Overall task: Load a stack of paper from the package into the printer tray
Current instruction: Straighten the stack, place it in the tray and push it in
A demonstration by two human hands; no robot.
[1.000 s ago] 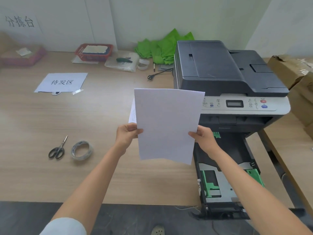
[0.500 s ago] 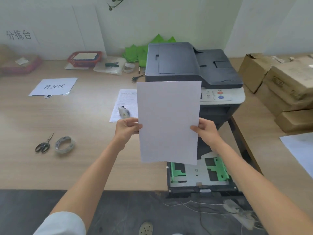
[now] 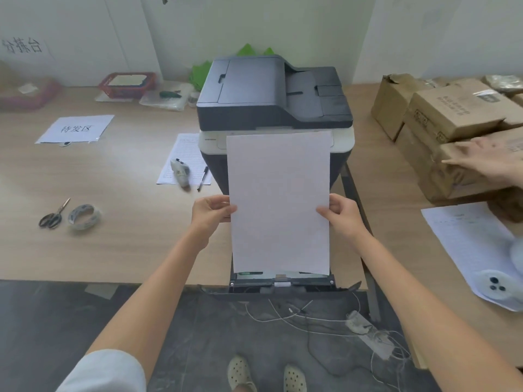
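Note:
I hold a white paper stack [image 3: 278, 202] upright in front of the dark grey printer [image 3: 273, 94]. My left hand [image 3: 210, 212] grips its left edge and my right hand [image 3: 343, 216] grips its right edge, both at mid height. The stack's bottom edge hangs just above the pulled-out printer tray [image 3: 280, 282], which is mostly hidden behind the sheets. The printer's front panel is also covered by the paper.
Scissors [image 3: 53, 215] and a tape roll [image 3: 83, 216] lie on the left table, with a pen [image 3: 202, 178] and form near the printer. Cardboard boxes [image 3: 441, 131] stand on the right table, another person's hand [image 3: 489, 165] on one. Cables and a power strip [image 3: 368, 333] lie on the floor.
The view has swung so the printer sits straight ahead. The paper stack now lines up squarely over the open tray, lower and centred, with both hands still on its edges.

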